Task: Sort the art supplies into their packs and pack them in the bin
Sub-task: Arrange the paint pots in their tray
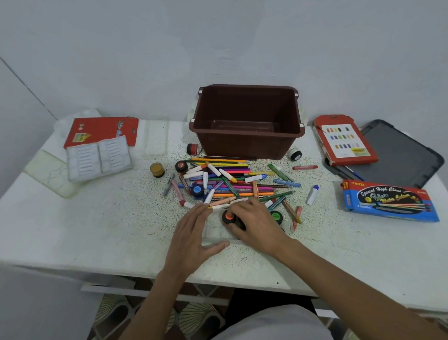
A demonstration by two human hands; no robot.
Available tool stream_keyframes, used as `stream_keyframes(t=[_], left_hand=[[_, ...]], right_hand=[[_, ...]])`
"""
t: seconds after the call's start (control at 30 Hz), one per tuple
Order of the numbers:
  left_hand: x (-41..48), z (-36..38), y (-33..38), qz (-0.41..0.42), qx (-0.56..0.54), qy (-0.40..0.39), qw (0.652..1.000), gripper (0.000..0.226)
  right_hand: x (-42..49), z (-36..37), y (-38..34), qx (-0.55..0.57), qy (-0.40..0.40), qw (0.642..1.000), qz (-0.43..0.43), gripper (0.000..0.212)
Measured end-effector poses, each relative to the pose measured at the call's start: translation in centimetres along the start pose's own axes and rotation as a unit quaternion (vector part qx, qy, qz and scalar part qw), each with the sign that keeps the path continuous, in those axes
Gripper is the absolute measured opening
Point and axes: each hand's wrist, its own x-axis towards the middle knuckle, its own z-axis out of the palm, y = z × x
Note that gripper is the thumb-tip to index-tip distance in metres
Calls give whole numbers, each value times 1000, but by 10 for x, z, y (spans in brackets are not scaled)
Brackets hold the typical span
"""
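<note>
White speckled table (92, 227); brown plastic bin (247, 145) well beyond the grip, loose pile of crayons and pencils (231, 179) just past it. Right hand (256, 220) curls round small black orange-capped paint pot (229, 217) over clear plastic tray (215, 232); left hand (190, 238) flat, fingers straight, steadying beside it. Risk: flimsy tray slides or flexes, pot tips out

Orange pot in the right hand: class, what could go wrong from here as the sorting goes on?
1. The right hand grips the orange pot over a clear tray near the table edge. A hard push might slide the tray off, though the left hand seems to steady it.
2. The blue pot sits in the pile of pencils and crayons. Pulling it out may send round ones rolling.
</note>
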Motion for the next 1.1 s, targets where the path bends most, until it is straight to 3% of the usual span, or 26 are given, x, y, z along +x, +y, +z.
stream_keyframes(t=[0.2, 0.5, 0.7, 0.9, 1.1], left_hand=[[-1, 0, 1, 9, 3, 2, 1000, 83], [-2, 3, 0, 14, 11, -3, 1000, 81], [-1, 4, 0, 19, 11, -7, 1000, 78], [-1, 7, -2, 24, 50, 3, 998, 81], [-1, 6, 0, 14, 55, 2, 998, 79]], right_hand=[[0, -19, 15, 78, 25, 996, 38, 21], [35, -86, 110, 19, 162, 959, 233, 21], [58, -97, 152, -44, 109, 950, 288, 32], [67, -82, 169, -95, -20, 951, 293, 47], [61, -73, 170, -94, 36, 956, 275, 35]])
